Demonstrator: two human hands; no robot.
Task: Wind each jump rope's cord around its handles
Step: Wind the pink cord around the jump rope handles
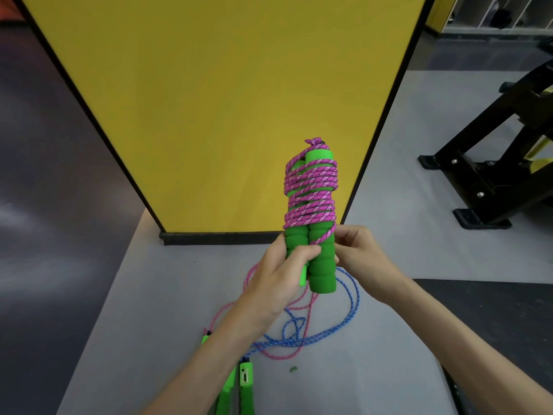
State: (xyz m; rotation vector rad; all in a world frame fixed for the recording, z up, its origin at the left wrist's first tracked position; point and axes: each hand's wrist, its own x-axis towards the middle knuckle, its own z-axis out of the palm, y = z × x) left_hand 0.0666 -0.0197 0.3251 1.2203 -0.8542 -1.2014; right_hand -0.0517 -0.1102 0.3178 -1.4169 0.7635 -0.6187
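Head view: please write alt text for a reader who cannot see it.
The left hand grips two green handles wound with purple cord; the right hand holds the cord. A blue rope and a pink rope lie loose on the table.

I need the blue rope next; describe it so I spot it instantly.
Start at the yellow panel and come down the grey surface to below the held foam handles. There the blue cord lies in loose loops, crossing a pink cord; it is the only blue one, and unwound, unlike the purple cord wrapped round those handles.
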